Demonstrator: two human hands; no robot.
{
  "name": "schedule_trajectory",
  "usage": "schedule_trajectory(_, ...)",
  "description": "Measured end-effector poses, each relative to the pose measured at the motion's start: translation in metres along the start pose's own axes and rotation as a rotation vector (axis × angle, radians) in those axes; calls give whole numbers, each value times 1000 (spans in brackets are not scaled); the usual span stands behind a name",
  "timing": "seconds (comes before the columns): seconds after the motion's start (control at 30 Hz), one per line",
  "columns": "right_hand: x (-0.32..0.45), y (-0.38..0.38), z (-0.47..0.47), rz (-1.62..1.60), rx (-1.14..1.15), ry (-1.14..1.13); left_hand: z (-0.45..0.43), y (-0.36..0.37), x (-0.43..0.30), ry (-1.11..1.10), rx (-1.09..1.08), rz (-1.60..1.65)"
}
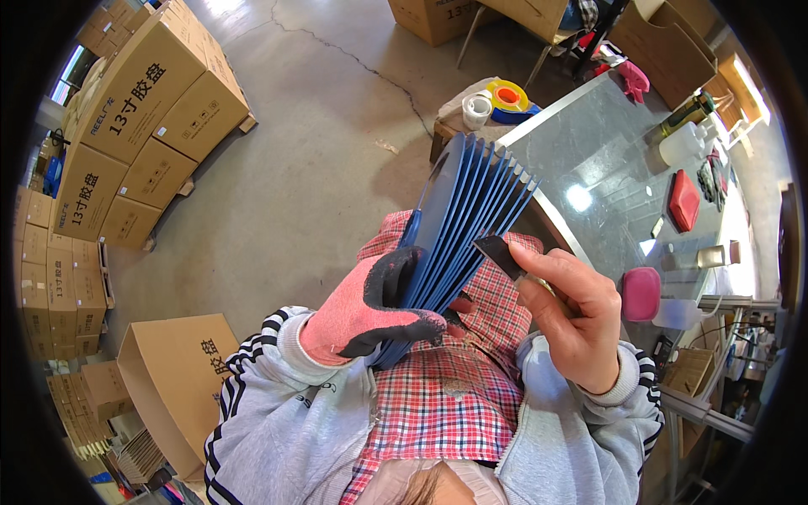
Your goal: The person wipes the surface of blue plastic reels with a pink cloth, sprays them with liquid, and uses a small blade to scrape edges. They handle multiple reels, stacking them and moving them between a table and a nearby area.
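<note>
My left hand (372, 306), in a pink knitted glove with a black coated palm, grips a stack of thin blue plastic discs (451, 221) in front of my body. The discs stand on edge, pressed together low down and fanned apart at the top. My bare right hand (571, 309) pinches a small dark blade-like piece (497, 251) between thumb and forefinger. Its pale edge is at the right side of the discs; whether it touches them I cannot tell. Below the stack lies my red checked apron (442, 416).
At my right runs a metal-edged table (562, 158) with a red pouch (684, 201), a pink sponge-like block (641, 294) and a white bottle (682, 145). A stool (445, 129) bears tape rolls (507, 96). Stacked cartons (151, 126) and an open carton (170, 379) stand left.
</note>
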State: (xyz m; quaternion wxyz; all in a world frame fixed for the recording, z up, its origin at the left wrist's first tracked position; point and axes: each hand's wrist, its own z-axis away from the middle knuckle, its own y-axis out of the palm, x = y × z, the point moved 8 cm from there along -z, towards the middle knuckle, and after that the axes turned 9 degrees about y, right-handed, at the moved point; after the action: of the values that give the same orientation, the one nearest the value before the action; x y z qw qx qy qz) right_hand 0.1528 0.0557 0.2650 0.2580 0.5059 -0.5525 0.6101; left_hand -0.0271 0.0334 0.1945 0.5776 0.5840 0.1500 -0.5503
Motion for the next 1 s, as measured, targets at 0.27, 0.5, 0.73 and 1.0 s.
schedule_trajectory(0.27,5,3,2,-110,25,-47,0,0,-1,9,0,-27)
schedule_trajectory(0.5,-22,-2,-7,-173,-39,39,0,0,0,8,11,27)
schedule_trajectory(0.73,-18,0,-8,-153,-22,-10,1,0,0,7,20,26)
schedule_trajectory(1.0,-8,5,-9,-52,40,3,1,-1,0,10,6,22)
